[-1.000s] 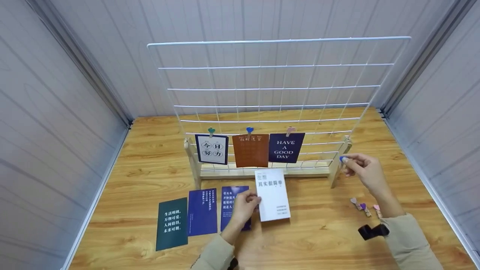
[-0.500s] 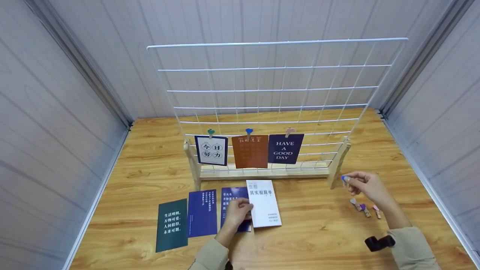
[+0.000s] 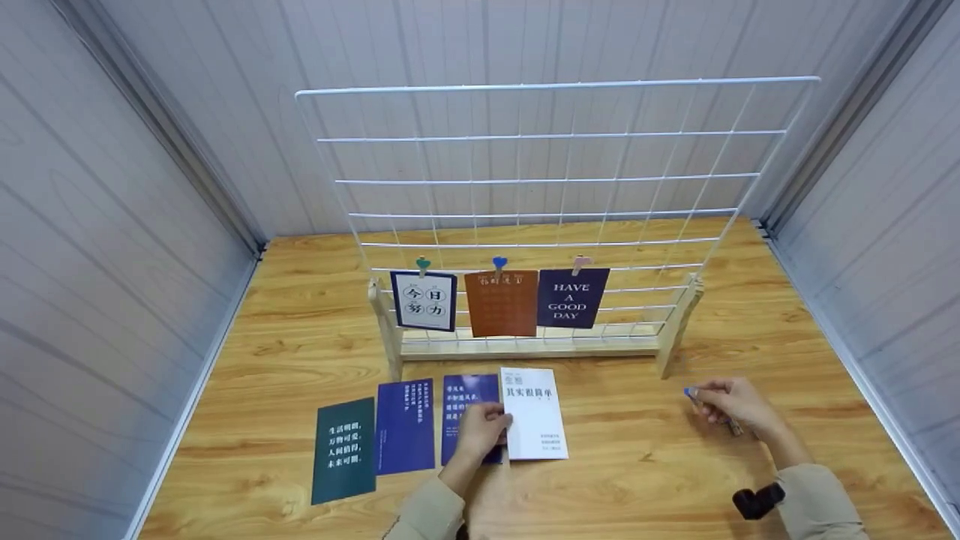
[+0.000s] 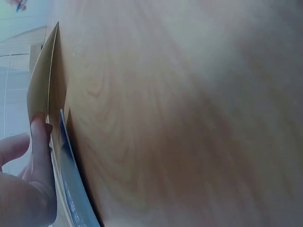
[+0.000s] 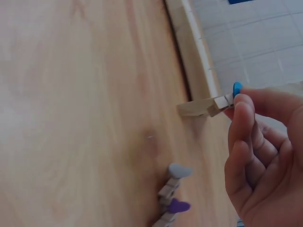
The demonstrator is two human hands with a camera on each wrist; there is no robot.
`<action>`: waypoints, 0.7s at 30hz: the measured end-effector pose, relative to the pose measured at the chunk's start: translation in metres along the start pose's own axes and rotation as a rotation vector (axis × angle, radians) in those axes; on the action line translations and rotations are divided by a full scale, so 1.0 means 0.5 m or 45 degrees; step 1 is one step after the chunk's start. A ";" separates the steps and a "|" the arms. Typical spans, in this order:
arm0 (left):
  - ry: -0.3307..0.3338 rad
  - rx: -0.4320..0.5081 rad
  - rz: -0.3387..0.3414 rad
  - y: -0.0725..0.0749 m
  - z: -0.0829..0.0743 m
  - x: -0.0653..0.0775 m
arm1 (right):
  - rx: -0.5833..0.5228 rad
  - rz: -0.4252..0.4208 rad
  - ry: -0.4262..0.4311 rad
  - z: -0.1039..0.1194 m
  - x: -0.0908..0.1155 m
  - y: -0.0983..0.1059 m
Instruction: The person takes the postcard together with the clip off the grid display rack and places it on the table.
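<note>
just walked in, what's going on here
A person's left hand holds a white card by its left edge, beside two blue cards and a green card lying on the table. The right hand pinches a clip with a blue heart, near some loose clips. Behind, three other cards hang clipped to a wire rack.

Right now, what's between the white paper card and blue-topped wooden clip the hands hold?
Bare wooden tabletop shows between card and clip in the head view.
</note>
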State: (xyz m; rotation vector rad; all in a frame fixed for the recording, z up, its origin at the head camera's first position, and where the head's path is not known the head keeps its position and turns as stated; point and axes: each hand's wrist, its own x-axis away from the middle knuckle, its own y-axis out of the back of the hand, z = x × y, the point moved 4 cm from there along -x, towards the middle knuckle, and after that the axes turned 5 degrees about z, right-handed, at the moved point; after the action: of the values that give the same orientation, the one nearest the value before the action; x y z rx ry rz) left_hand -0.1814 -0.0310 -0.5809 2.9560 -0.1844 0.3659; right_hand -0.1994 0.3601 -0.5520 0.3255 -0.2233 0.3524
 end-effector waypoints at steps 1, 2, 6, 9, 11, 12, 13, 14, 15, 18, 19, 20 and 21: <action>0.001 -0.004 0.000 0.000 0.001 0.001 | 0.019 -0.015 -0.034 0.002 0.003 -0.003; -0.005 -0.011 -0.001 0.001 0.002 0.002 | 0.041 -0.024 -0.057 0.003 0.005 -0.005; -0.048 -0.037 -0.006 0.002 -0.002 0.009 | 0.086 -0.063 -0.152 -0.006 0.009 -0.008; -0.096 -0.068 -0.010 0.002 -0.008 0.016 | 0.112 -0.085 -0.187 -0.017 0.009 -0.009; -0.126 -0.086 -0.009 0.003 -0.012 0.021 | 0.134 -0.094 -0.203 -0.023 0.010 -0.010; -0.141 -0.093 -0.006 0.004 -0.013 0.024 | 0.154 -0.092 -0.199 -0.024 0.010 -0.010; -0.157 -0.118 -0.009 0.005 -0.014 0.025 | 0.157 -0.089 -0.195 -0.026 0.011 -0.011; -0.166 -0.136 -0.012 0.006 -0.015 0.027 | 0.169 -0.088 -0.193 -0.028 0.011 -0.011; -0.172 -0.149 -0.014 0.007 -0.015 0.028 | 0.191 -0.090 -0.188 -0.029 0.013 -0.011; -0.182 -0.155 -0.020 0.008 -0.012 0.030 | 0.250 -0.109 -0.183 -0.031 0.017 -0.011; -0.185 -0.152 -0.026 0.009 -0.011 0.032 | 0.259 -0.117 -0.189 -0.032 0.018 -0.011; -0.197 -0.155 -0.034 0.008 -0.011 0.034 | 0.277 -0.123 -0.188 -0.033 0.019 -0.011; -0.222 -0.182 -0.041 0.008 -0.013 0.036 | 0.286 -0.132 -0.197 -0.033 0.019 -0.011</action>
State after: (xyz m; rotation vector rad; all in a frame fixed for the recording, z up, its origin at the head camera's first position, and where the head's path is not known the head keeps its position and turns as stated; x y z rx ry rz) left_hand -0.1662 -0.0354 -0.5696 2.8438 -0.1755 0.0858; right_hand -0.1860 0.3641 -0.5662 0.5848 -0.3185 0.2503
